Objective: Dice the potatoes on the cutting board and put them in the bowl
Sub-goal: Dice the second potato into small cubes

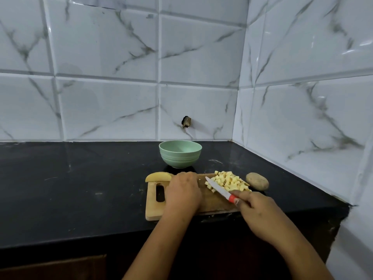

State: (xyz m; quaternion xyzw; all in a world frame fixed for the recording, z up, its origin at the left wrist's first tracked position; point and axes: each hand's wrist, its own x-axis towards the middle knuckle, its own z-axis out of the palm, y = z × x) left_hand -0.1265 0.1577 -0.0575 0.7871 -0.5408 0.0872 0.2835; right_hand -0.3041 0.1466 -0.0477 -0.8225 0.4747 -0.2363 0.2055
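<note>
While right hand (260, 215) grips knife (219, 188), left hand (184, 191) on cutting board (154, 211), grip unclear

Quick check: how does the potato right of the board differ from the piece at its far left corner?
The right potato is whole and brown-skinned; the left piece is cut, showing pale yellow flesh. The right potato lies on the counter, off the cutting board; the left piece sits at the board's corner. Both are undiced and outside the bowl.
</note>
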